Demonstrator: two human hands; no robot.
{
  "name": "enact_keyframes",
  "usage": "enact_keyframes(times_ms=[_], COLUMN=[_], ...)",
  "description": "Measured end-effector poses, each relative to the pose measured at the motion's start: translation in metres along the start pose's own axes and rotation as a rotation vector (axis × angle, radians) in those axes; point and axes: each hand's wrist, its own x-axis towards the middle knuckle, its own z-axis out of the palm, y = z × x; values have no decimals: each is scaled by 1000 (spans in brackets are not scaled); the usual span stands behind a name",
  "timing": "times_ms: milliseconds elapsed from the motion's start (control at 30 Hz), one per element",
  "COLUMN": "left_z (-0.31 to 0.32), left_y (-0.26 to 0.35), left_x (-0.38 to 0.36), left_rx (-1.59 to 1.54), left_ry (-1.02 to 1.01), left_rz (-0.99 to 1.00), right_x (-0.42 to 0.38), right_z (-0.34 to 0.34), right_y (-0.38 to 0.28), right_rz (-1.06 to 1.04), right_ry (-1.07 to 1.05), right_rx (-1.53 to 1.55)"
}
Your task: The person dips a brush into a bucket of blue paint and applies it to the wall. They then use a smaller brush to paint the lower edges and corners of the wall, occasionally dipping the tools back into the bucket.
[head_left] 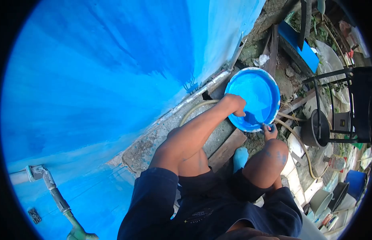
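A round basin [276,90] of bright blue paint [254,90] stands on the ground in front of me, with a paint-spotted whitish rim. My left hand [235,105] reaches over its near-left side, fingers curled down toward the paint. A darker blue patch shows beside those fingers; whatever they hold is hidden. At the near-right rim, my right hand [269,132] is closed on the edge of the basin, its fingertips stained with paint. My right knee [276,156], smeared with blue, is bent just below that hand.
A blue-painted wall [114,80] fills the left, with a pipe [54,190] low on it. A hose [302,144] runs past the basin. Wooden boards [228,148] lie nearby. To the right are a black chair [360,104], a dark bucket [314,130] and several containers.
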Motion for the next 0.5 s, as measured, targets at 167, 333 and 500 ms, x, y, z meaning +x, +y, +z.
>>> enact_keyframes(times_ms=[167, 333, 500], left_z=[-12, -9, -7], left_y=[-7, -20, -34], left_x=[-33, -47, -55], left_rx=[-124, -209, -226], left_ry=[419, 523, 501], left_rz=[152, 154, 109], right_x=[13, 25, 18], right_z=[36, 41, 21], right_y=[-76, -75, -112], right_rz=[-70, -318, -331], right_ry=[-4, -282, -510], right_rx=[-229, -477, -450])
